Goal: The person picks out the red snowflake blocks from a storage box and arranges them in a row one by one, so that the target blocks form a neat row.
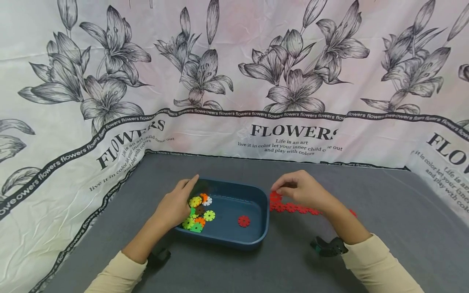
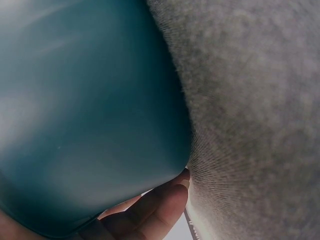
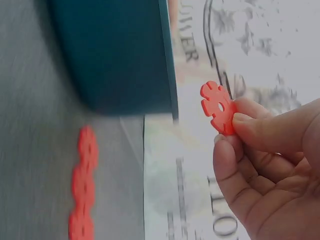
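A dark blue plastic bin (image 1: 234, 240) sits on the grey cloth, with the left hand (image 1: 175, 205) gripping its left end. In the left wrist view, fingertips (image 2: 167, 207) curl against the bin's outer wall (image 2: 95, 110). Just past the bin's right end, the right hand (image 1: 302, 189) pinches a red notched disc (image 3: 218, 107) between thumb and forefinger. Inside the bin lies one loose red disc (image 1: 244, 221). Below the right hand, a row of red discs (image 1: 291, 207) stretches over the cloth, partly hidden by the forearm.
Yellow, green, orange, brown and white notched discs (image 1: 209, 215) are heaped at the bin's left end. A white flower-printed cloth (image 1: 227, 134) hangs behind the grey table cloth (image 1: 234, 272) and along its sides.
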A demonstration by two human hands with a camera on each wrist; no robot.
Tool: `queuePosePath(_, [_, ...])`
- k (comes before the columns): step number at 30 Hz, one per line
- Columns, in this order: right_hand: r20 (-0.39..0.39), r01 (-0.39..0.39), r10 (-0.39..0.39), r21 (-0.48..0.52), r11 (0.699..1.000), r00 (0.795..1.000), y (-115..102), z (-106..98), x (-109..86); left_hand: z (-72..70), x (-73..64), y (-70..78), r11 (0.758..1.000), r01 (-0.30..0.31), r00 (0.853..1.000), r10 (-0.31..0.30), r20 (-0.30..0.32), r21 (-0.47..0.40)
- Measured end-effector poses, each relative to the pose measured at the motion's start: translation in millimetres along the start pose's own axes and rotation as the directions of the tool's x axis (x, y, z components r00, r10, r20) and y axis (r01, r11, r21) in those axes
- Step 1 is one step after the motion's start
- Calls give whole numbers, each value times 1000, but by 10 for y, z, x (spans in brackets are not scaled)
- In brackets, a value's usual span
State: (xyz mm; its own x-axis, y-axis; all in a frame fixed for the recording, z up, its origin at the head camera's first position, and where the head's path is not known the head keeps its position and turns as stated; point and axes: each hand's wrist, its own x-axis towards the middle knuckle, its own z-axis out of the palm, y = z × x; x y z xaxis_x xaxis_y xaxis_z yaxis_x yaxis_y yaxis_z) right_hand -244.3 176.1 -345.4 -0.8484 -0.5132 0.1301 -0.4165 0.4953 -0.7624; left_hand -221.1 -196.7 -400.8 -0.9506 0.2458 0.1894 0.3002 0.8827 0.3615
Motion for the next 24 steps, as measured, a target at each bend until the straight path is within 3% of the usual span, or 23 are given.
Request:
queuePosePath(10, [-70,-116,108,-117,986,992,295,-373,-366,7,-16,-8,1000,10,1000,-10,5,-2])
queuePosePath(17, [-97,-203,184,-251,946,978,510,-642,-651,14,-4,11,1000,23,1000,-22,14,-2])
queuePosePath(24, [-103,-240,217,-342,909,971,791,-960,-899,0,-1,14,1000,14,1000,-14,5,0])
